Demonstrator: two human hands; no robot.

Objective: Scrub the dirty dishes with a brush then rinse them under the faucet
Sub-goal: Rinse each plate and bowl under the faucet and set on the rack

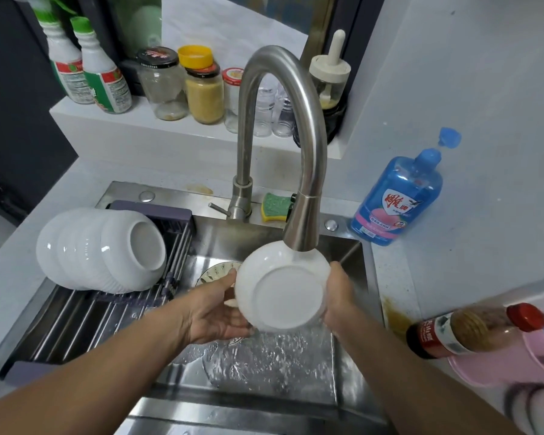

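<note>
While water runs from the faucet (302,224), the bowl (285,293) sits right under its nozzle, upper edge touching or v. close to it; can't tell which. Both hands are clamped on the bowl, w/ the bowl between them: left hand (215,312) on the side left of the faucet, thumb up by the rim and fingers curled beneath; right hand (339,296) cupped round the side right of the faucet, a bit blurred.

Key relation: the bowl is tipped so its foot ring faces the person and its mouth faces away, toward the faucet base. So the stream hits the outer wall only and sheets off below into the sink (349,255). No round thing has a long axis, but the mouth-to-foot axis runs roughly front to back.

Judgement: outside rinse in hand; inside prob. needs the mouth rolled up under the nozzle. After that, the rack (85,318) w/ the stacked bowls (101,249) lies well left of the faucet, so the left hand is nearer for the set-down. A patterned plate (214,271) lies in the sink, below-left of the nozzle. No brush in view.
</note>
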